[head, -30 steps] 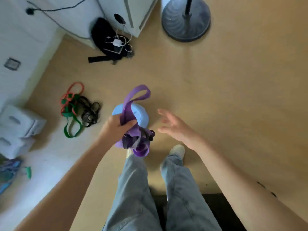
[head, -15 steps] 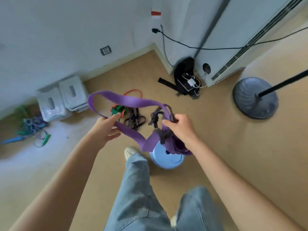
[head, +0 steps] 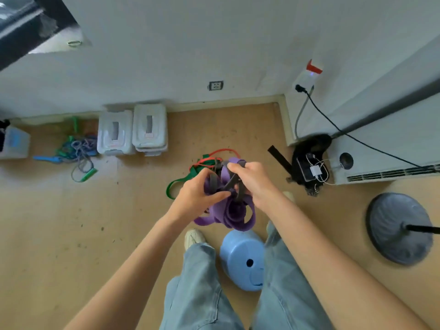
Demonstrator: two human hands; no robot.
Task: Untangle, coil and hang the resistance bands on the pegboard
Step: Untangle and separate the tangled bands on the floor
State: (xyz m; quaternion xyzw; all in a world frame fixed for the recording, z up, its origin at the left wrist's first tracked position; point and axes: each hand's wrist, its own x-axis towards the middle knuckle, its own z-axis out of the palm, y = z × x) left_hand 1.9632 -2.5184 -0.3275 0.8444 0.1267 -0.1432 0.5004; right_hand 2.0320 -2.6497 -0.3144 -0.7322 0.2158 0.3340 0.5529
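Item, left to right: skipping ropes (head: 76, 148) heaped by the wall; two lidded boxes (head: 132, 132) beside them. Our left hand (head: 197, 195) and right hand (head: 253, 181), close together, both grip the purple band (head: 234, 215) bunched above the floor (head: 71, 234). Blue stool (head: 242, 258) below; fan base (head: 400, 228) far right.

Stool (head: 242, 260) between the legs; bins (head: 132, 132) against the wall (head: 166, 55).

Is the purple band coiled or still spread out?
Bunched, not a neat coil: the purple band hangs in loose loops below both hands, left hand and right hand gripping it together with dark straps.
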